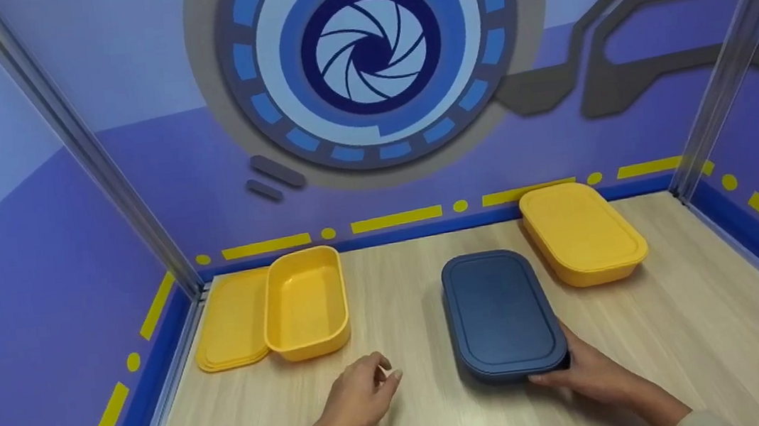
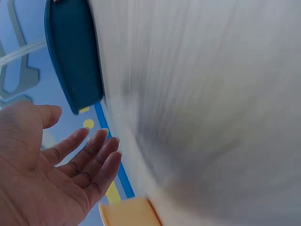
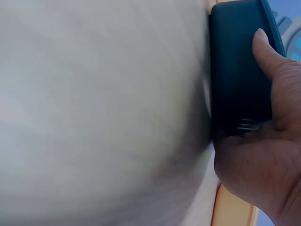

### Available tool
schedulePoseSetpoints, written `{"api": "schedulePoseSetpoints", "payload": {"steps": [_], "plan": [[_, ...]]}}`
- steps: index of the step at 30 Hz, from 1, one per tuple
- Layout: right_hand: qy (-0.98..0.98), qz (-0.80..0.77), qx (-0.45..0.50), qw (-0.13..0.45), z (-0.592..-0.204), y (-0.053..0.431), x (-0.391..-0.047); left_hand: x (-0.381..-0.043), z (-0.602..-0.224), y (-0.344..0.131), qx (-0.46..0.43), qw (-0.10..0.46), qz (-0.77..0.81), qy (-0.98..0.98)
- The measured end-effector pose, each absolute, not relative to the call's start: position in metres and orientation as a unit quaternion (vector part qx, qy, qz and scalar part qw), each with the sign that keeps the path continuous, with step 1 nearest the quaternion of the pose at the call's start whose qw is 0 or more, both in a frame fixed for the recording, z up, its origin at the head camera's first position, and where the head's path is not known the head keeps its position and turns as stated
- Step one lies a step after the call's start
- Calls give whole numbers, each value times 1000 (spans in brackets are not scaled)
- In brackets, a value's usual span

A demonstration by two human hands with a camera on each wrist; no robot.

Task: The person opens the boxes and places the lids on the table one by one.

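A dark blue lidded lunch box [image 1: 503, 310] sits right of centre on the table in the head view. My right hand [image 1: 594, 368] grips its near right corner, thumb [image 3: 267, 51] along the near side and the other fingers mostly hidden behind the box. Nothing is in my left hand [image 1: 354, 400], which hovers left of the blue box with fingers loosely bent; the left wrist view shows its palm [image 2: 44, 181] bare. Beyond the left hand stands an open yellow lunch box [image 1: 305, 303], its inside bare. Its flat yellow lid [image 1: 234, 320] lies against its left side.
Behind and right of the blue box is a yellow lunch box with its lid on [image 1: 583, 227]. The pale wooden table [image 1: 393, 268] ends at a patterned purple back wall [image 1: 153, 167], with metal posts [image 1: 726, 52] at both back corners.
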State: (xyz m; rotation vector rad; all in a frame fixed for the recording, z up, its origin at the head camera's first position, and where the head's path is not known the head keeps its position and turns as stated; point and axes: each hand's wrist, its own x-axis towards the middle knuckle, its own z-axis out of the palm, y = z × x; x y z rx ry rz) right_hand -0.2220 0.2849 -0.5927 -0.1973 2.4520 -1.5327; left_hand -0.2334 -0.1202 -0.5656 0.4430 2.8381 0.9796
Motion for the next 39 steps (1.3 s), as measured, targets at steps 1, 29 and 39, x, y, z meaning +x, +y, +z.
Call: {"api": "schedulePoseSetpoints", "payload": {"steps": [1,29,39], "plan": [[839,-525,-70,121,-593,285,-222,-233,-566,-117,152,60,323,932],[855,-499,-60,131,-593,287,-226,-236,-565,11,300,-1,141,944],[864,-482,-54,137,-593,288,-226,-264,-565,38,348,25,90,933]]}}
